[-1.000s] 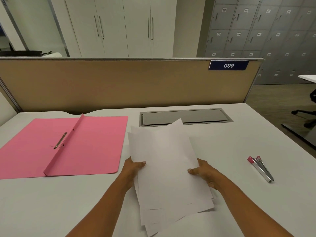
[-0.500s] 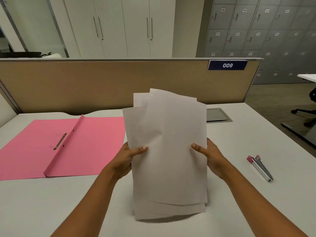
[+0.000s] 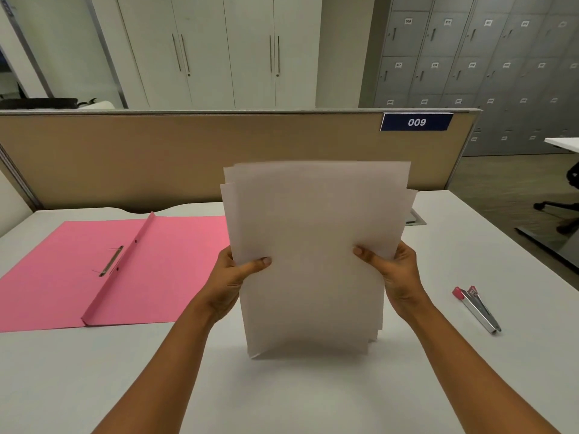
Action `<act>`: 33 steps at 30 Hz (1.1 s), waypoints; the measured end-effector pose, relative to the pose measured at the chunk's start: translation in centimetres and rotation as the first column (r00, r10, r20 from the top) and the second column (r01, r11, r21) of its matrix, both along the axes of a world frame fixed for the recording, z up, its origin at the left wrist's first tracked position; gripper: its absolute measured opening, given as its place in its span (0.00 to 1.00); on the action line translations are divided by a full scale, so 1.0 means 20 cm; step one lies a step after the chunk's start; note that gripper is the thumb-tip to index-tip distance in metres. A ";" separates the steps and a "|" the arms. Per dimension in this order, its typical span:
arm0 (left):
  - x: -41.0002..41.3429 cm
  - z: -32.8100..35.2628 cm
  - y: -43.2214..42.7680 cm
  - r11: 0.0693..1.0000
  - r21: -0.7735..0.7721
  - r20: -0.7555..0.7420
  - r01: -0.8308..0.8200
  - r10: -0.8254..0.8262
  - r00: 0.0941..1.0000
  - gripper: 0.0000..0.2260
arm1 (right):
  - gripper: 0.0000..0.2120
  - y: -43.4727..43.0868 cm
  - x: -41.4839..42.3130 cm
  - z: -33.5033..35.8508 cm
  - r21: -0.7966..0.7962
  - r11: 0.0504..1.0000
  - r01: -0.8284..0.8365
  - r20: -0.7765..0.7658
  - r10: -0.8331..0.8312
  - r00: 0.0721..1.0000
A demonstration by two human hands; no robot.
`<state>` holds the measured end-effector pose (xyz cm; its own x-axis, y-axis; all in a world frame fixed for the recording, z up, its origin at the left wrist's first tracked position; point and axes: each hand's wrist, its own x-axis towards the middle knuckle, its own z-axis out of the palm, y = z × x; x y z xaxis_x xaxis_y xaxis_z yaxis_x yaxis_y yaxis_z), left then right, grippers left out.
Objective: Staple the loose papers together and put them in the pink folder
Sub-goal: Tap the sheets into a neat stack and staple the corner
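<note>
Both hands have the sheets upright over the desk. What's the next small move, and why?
Probably tap the papers on the desk, bottom edge down, to square them: their top and side edges sit staggered. The left hand and right hand grip the sides; the stapler lies apart on the right.

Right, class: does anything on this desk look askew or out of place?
Only the papers: gripped upright by the left hand and right hand, their top edges are uneven, corners poking out at both sides. The pink folder and stapler lie flat on the desk.
</note>
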<state>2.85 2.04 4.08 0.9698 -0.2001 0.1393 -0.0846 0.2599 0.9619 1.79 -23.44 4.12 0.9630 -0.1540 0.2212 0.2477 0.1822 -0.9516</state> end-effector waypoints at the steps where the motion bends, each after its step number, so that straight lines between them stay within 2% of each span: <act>1: 0.00 0.00 0.00 1.000 0.007 0.007 0.008 -0.008 1.000 0.23 | 0.32 0.00 -0.01 0.00 0.003 1.000 -0.011 -0.006 0.011 1.000; 5: -0.03 -0.02 -0.03 0.998 0.066 0.007 0.019 -0.020 1.000 0.21 | 0.32 0.03 -0.03 -0.04 -0.030 0.998 -0.054 -0.057 0.053 0.997; 11: -0.05 -0.04 -0.06 0.994 0.104 0.002 -0.043 0.043 0.999 0.19 | 0.28 0.05 -0.03 -0.07 -0.063 0.998 0.029 -0.074 -0.034 0.997; 16: -0.03 0.00 -0.06 0.991 0.117 0.065 -0.063 0.056 0.996 0.14 | 0.10 0.04 -0.02 -0.03 -0.097 0.995 0.039 -0.026 -0.042 0.999; 17: -0.03 0.00 -0.05 0.990 0.122 0.077 -0.064 0.055 0.996 0.14 | 0.09 0.05 -0.02 -0.02 -0.108 0.993 0.050 -0.020 -0.053 0.998; 21: -0.04 0.01 -0.04 0.990 0.123 0.109 -0.063 0.050 0.993 0.17 | 0.11 0.06 -0.04 0.00 -0.103 0.992 0.078 0.001 -0.078 0.997; 24: -0.05 0.03 -0.05 0.990 0.108 0.111 -0.088 0.076 0.991 0.23 | 0.28 0.07 -0.06 0.05 -0.083 0.992 0.099 0.017 -0.098 0.995; 25: -0.05 0.04 -0.05 0.991 0.091 0.106 -0.101 0.091 0.990 0.23 | 0.30 0.08 -0.07 0.07 -0.074 0.990 0.117 0.026 -0.115 0.993; 27: -0.05 0.08 -0.07 0.987 0.063 0.098 -0.150 0.144 0.985 0.21 | 0.27 0.09 -0.08 0.13 -0.046 0.989 0.141 0.051 -0.138 0.989; 30: -0.06 0.16 -0.10 0.967 0.037 0.125 -0.252 0.246 0.961 0.10 | 0.15 0.12 -0.10 0.25 -0.010 0.978 0.210 0.085 -0.209 0.974; 33: -0.08 0.26 -0.13 0.952 -0.019 0.140 -0.305 0.305 0.942 0.10 | 0.13 0.16 -0.12 0.35 0.010 0.959 0.283 0.121 -0.282 0.952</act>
